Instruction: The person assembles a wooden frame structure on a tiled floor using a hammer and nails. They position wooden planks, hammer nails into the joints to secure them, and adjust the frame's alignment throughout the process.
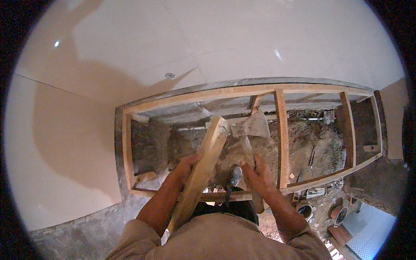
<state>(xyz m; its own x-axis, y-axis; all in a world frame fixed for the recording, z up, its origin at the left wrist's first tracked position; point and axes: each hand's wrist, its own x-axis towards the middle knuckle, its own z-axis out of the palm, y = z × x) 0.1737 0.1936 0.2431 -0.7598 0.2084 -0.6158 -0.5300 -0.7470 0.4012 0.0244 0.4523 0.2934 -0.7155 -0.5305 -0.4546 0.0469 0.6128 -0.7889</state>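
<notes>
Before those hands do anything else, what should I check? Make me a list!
1. Left grip around the wooden beam: ok.
2. Right grip around the axe handle: ok.
3. Left grip lower on the beam than the axe head: ok.
4. Skin covered on both grips: not ok, they're bare.
5. Axe head sharp: cannot tell from here.

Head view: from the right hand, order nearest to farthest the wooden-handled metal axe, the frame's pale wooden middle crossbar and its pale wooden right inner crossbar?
1. Wooden-handled metal axe: gripped in the right hand.
2. Pale wooden middle crossbar: just right of it.
3. Pale wooden right inner crossbar: farther right.
</notes>
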